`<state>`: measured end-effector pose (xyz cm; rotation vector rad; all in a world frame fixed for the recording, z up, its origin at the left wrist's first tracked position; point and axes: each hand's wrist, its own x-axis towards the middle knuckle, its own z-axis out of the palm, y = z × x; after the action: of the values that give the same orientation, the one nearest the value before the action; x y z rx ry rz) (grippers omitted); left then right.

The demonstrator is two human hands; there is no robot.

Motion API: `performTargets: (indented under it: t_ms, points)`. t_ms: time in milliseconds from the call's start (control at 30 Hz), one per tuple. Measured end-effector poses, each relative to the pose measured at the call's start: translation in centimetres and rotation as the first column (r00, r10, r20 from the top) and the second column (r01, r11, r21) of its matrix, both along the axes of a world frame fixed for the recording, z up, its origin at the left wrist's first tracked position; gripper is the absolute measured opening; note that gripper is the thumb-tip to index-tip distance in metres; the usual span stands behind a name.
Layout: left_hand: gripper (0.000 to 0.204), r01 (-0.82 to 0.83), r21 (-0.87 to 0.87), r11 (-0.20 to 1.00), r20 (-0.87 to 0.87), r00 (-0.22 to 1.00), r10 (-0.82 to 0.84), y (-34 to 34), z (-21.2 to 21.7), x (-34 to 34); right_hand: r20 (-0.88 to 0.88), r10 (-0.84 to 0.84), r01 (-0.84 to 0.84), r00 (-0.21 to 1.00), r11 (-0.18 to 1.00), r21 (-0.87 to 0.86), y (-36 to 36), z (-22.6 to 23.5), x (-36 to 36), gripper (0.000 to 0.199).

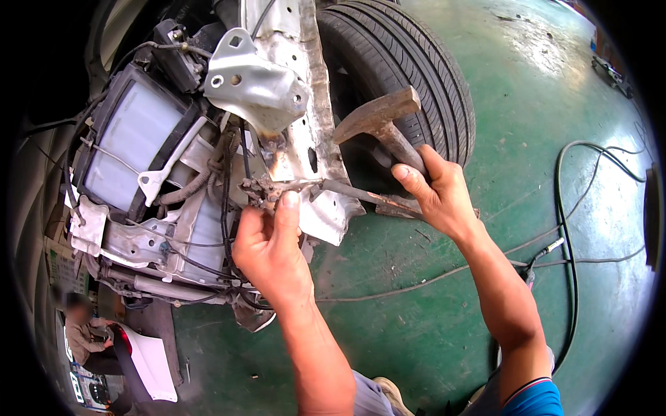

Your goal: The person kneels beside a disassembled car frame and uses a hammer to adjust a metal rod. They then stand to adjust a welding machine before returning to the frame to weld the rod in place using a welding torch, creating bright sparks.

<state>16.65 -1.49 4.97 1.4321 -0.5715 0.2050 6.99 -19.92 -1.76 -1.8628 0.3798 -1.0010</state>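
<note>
Under and around our right hand point(444, 194) we see a green floor point(409, 322), glossy in patches; right of the hand lies a curving black hose point(574, 305), below it a thin cable point(424, 283).

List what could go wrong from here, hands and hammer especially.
Finger strike: the right hand grips a hammer while the bare left hand is at the damaged metal end of the white rail; a stray swing could hit it.

Cuts: neither hand is gloved, and that metal looks jagged.

Wiring damage: black cables run close beside the left hand, so a glancing blow might nick one.
</note>
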Motion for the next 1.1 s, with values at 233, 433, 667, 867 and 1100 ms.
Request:
performTargets:
  t_ms: [233,433,667,867,1100]
  points:
    - [0.012,0.01,-0.007,1.0,-0.002,1.0,-0.01,0.2,0.0,-0.1,-0.013,-0.002,-0.002,1.0,0.942,-0.336,-1.2,0.1,1.5,0.043]
    - [0.013,-0.026,0.053,0.998,0.023,0.999,0.024,0.0,0.0,-0.2,0.001,-0.057,0.053,0.998,0.936,-0.347,-1.0,0.3,1.1,0.043]
    - [0.014,-0.018,0.044,0.999,-0.007,1.0,0.019,0.1,-0.1,0.0,-0.042,-0.061,0.06,0.997,0.998,-0.025,-0.5,1.0,-4.7,0.045]
    - [0.014,0.001,0.041,0.999,0.002,1.0,-0.001,0.7,0.0,0.1,-0.069,-0.035,0.075,0.997,0.658,0.749,9.8,-15.5,-14.5,0.032]
    - [0.016,0.035,0.116,0.993,0.047,0.998,-0.041,1.3,-0.2,-0.1,-0.83,0.161,0.409,0.533,0.811,0.42,21.2,-31.2,-17.5,0.038]
